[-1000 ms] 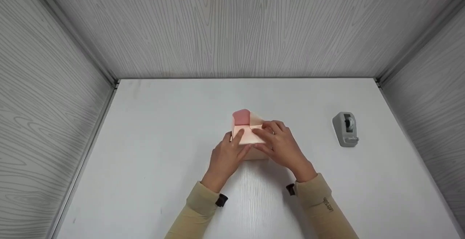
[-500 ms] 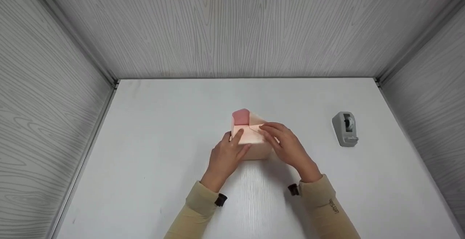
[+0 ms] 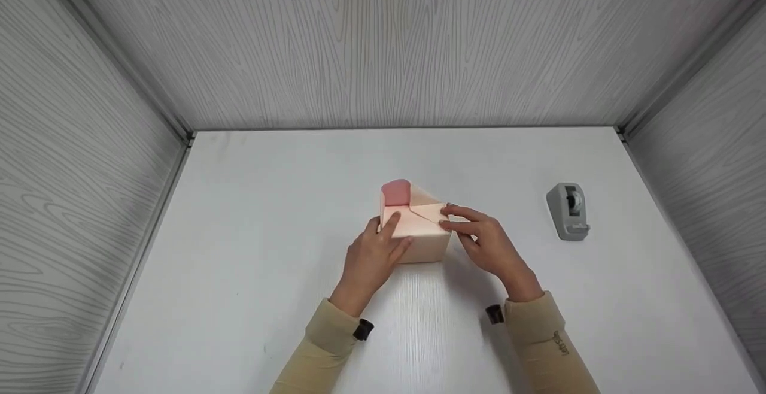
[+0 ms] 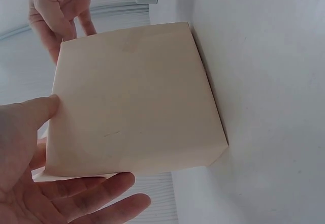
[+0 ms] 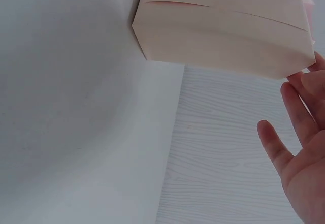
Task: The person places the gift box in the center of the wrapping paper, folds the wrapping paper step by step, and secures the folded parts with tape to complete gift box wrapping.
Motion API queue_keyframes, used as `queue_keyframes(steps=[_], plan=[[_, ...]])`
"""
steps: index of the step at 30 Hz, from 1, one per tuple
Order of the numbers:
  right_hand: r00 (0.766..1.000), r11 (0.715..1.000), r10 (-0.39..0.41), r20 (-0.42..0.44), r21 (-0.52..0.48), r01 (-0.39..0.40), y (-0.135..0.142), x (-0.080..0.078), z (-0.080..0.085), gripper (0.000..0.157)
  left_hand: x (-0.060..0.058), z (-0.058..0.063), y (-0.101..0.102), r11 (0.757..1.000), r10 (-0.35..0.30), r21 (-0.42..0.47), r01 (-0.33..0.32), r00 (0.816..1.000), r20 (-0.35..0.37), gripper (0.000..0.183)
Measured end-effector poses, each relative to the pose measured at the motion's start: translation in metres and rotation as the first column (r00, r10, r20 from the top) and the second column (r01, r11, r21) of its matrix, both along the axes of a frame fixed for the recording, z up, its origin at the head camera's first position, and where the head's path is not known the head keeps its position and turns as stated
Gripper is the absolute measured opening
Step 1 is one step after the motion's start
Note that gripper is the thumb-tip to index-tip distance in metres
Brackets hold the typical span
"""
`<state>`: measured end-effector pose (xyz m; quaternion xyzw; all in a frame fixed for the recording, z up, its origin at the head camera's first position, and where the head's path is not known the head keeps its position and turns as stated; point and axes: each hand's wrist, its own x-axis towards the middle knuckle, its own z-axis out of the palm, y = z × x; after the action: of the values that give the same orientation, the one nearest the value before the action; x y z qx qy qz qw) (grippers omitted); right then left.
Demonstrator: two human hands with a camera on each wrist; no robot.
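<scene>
A pale peach paper-covered box (image 3: 422, 249) sits mid-table, with a loose triangular fold of paper (image 3: 421, 196) and a darker pink patch (image 3: 396, 194) at its far end. My left hand (image 3: 372, 257) holds its left side, index finger on top and thumb at the near upper edge. In the left wrist view the other fingers lie along that side, below the broad near face (image 4: 132, 102). Fingertips of my right hand (image 3: 488, 245) touch the top's right edge, beside a diagonal paper edge. In the right wrist view, a thin seam runs along the right face (image 5: 218, 33).
A grey tape dispenser (image 3: 567, 213) with a roll in it stands on the white table (image 3: 251, 232), to the right of the box. Grey wood-grain panels (image 3: 383, 47) enclose the table at the back and both sides.
My right hand has slid rightward across the box top to its right edge, uncovering the diagonal paper edge and the near right corner. The left hand has stayed in place.
</scene>
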<state>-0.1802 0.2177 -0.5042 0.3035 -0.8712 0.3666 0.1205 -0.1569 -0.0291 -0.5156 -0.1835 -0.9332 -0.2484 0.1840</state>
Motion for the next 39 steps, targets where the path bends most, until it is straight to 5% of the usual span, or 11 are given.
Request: queue_keyframes(steps=[16,25,29,33,39], plan=[[0.992,0.999,0.015,-0.122,0.040,-0.011,-0.001,0.008,-0.007,0.046,0.000,0.000,0.000,1.000,0.007,-0.016,-0.007,1.000,0.003,0.053],[0.997,0.989,-0.079,-0.004,-0.122,0.078,-0.014,-0.007,0.003,0.010,0.001,0.001,0.001,0.999,0.018,-0.029,-0.016,0.999,0.049,0.054],[0.983,0.971,-0.154,0.105,-0.168,0.170,-0.019,-0.015,0.008,0.014,0.000,0.000,0.000,1.000,0.016,-0.024,-0.015,0.999,0.041,0.054],[0.942,0.950,-0.196,0.273,-0.184,0.251,-0.022,-0.025,0.010,0.026,0.000,0.001,0.000,1.000,0.014,-0.017,-0.013,0.999,0.040,0.054],[0.901,0.964,-0.163,0.402,-0.130,0.233,-0.024,-0.040,0.011,0.032,0.001,0.003,0.000,1.000,0.013,-0.016,-0.012,0.999,0.049,0.053]])
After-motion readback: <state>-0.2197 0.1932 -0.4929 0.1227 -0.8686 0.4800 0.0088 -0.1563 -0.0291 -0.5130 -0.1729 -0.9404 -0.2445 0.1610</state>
